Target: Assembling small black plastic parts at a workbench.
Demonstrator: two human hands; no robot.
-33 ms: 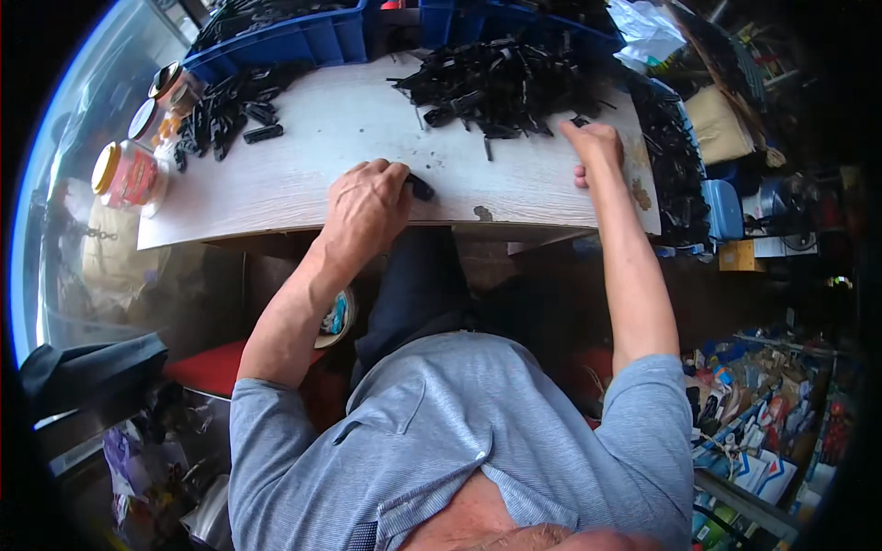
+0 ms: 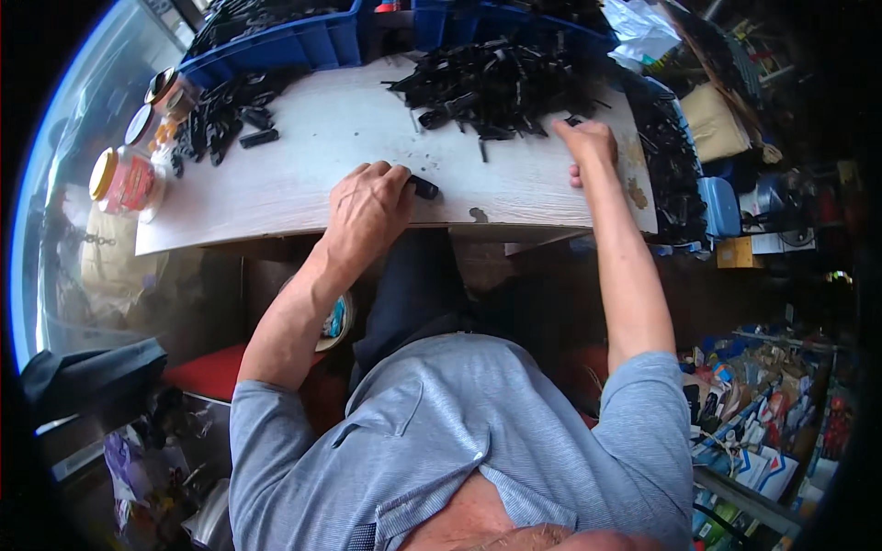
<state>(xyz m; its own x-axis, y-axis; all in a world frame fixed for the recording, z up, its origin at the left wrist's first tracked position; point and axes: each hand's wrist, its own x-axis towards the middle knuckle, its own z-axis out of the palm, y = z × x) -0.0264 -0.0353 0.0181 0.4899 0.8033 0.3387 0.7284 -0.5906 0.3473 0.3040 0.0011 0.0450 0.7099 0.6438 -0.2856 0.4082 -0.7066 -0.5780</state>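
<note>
The left hand (image 2: 370, 200) rests on the pale surface (image 2: 322, 124) near its six o'clock edge, fingers curled over a black piece (image 2: 424, 188) whose end sticks out at three o'clock from the hand. At about two o'clock from that hand, the right hand (image 2: 593, 147) has its thumb and forefinger at a small black part (image 2: 573, 120), just beside the large pile (image 2: 496, 92); I cannot tell whether they pinch the part or only touch it. Its other fingers are folded in.

The large pile lies at ten o'clock from the right hand. A smaller heap (image 2: 213, 124) lies at ten o'clock from the left hand, with a lone piece (image 2: 259, 138) at its four o'clock. Three jars (image 2: 129, 179) line the surface's nine-to-ten o'clock edge. Blue bins (image 2: 317, 44) stand along twelve o'clock.
</note>
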